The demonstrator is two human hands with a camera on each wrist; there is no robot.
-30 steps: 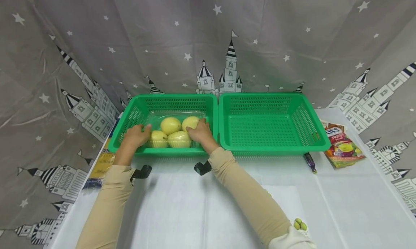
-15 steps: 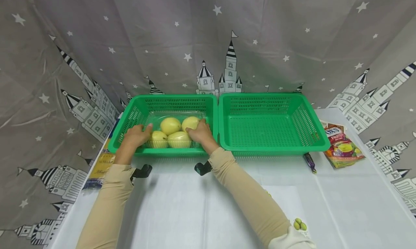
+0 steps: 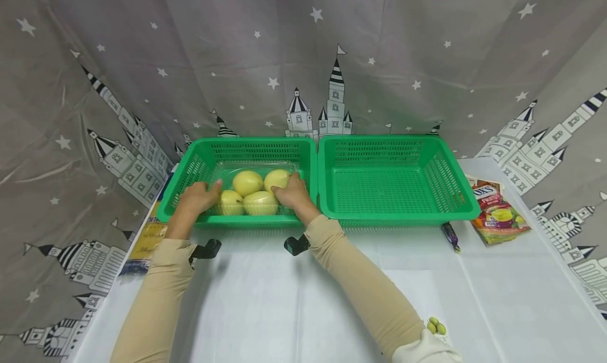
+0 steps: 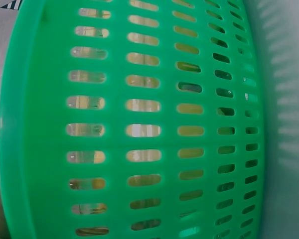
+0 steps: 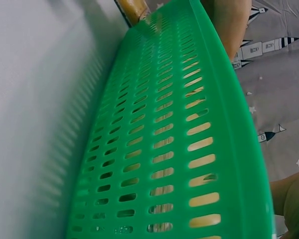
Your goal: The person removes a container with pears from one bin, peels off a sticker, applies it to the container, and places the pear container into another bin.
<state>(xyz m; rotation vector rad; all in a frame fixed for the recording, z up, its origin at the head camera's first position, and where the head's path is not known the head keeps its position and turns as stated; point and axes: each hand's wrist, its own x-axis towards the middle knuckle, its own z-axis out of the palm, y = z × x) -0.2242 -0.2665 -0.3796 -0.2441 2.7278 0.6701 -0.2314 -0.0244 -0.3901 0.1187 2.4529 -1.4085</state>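
Gold packet [image 3: 148, 239]: lies on the white tabletop [image 3: 246, 300] at the far left, partly behind the left basket [image 3: 261, 222].
Left sleeve [image 3: 156, 300]: tan, reaching up from the lower edge, with a black wrist camera [image 3: 206, 249] beside the cuff.
Left hand [image 3: 196, 197]: reaches over the near rim into the left basket, at the left end of the clear box [image 3: 227, 174]; its thumb points up, and whether the fingers grip the box cannot be told.
Clear box: sits inside the left basket, between the two hands.
Yellow fruits [image 3: 247, 184]: four in the clear box, two behind and two in front; pale yellow shows through the basket's slots in both wrist views.
Right hand [image 3: 291, 193]: at the right end of the clear box, thumb against the fruit, other fingers beyond; how far they close is hidden.
Right sleeve [image 3: 365, 278]: tan, slanting across a paper sheet [image 3: 422, 286] printed with green fruit.
Right basket [image 3: 398, 218]: green, slotted, just beside the left one.
Wrapped sweet [image 3: 451, 237]: purple, at the right basket's near rim.
Sweets packet [image 3: 501, 215]: red and green, at the far right.
Grey curtain [image 3: 303, 47]: hangs behind everything, printed with castles and stars.
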